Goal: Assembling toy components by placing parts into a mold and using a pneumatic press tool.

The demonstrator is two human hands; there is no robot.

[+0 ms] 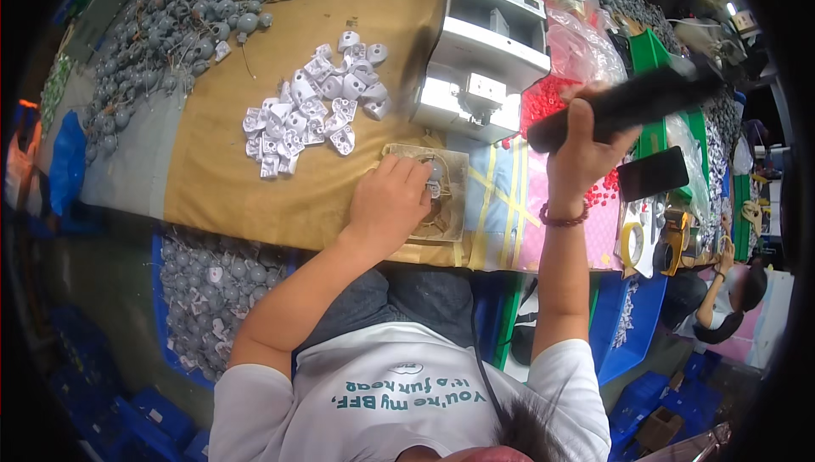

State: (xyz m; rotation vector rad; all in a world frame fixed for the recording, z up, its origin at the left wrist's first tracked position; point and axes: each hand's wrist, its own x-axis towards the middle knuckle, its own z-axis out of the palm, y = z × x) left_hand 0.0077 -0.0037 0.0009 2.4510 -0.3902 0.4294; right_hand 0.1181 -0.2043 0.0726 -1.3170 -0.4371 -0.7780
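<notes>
My left hand [389,203] rests at a small shallow tray [456,220] on the near table edge, its fingers closed on a grey ball-shaped part [435,171]. Some of that part is hidden by the fingers. Raised over the right side of the table, my right hand [586,143] grips a long black object [649,105]; motion blurs it, so its kind is unclear. Beyond my left hand lies a loose pile of white plastic housings [310,105]. A white and grey bench machine [488,46] stands just behind the tray.
Grey ball parts with wires [170,46] heap at the far left. Small red pieces [543,98] lie beside the machine. A flat black slab [654,175] and a yellow tape roll [631,245] sit at right. A blue bin [160,292] stands below; another person [722,296] works far right.
</notes>
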